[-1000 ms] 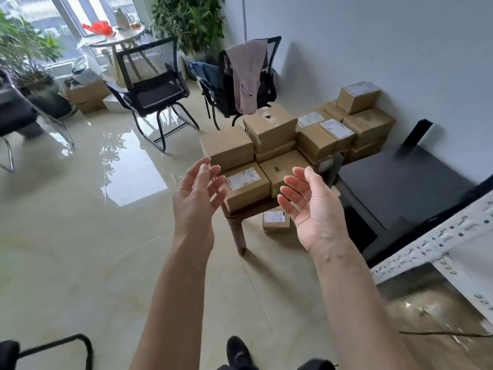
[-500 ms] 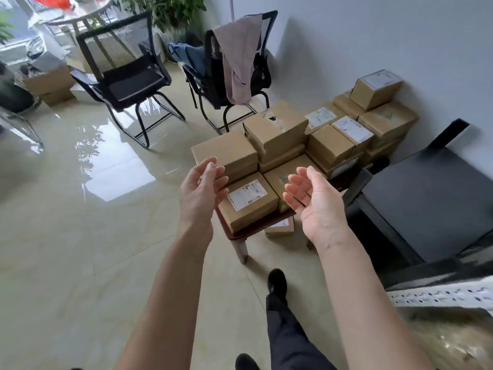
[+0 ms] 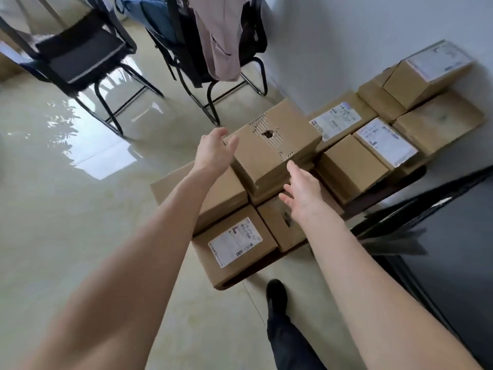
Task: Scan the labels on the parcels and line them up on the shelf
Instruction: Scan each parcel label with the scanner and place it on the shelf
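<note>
Brown cardboard parcels sit packed together on a low worktop (image 3: 384, 194) beside the white wall (image 3: 360, 36), some stacked two high. The topmost one near the middle, a torn box (image 3: 272, 145), has a ragged hole and ripped paper on its upper face and rests on other parcels. The left hand (image 3: 214, 150) reaches to the box's left edge with fingers straight and slightly spread, thumb near the top corner — whether it actually touches the cardboard cannot be told. The right hand (image 3: 301, 194) hangs in front of the box's near side, fingers straight and spread, holding nothing. Closest to the person lies a labelled box (image 3: 234, 249) with a white shipping label facing up, at the front corner of the worktop; just to its right is a plain box (image 3: 282, 225) partly hidden under the right wrist. Further right, two more parcels show white labels upward, and another labelled box (image 3: 429, 73) sits highest against the wall. Behind the pile stand two black chairs — one empty chair (image 3: 80, 49) on the left, and a draped chair (image 3: 210, 41) with a pinkish garment over its back. The floor (image 3: 66, 209) is glossy pale tile reflecting window light. A dark shoe (image 3: 276, 292) and trouser leg show below, and a black surface (image 3: 453, 249) fills the lower right.
</note>
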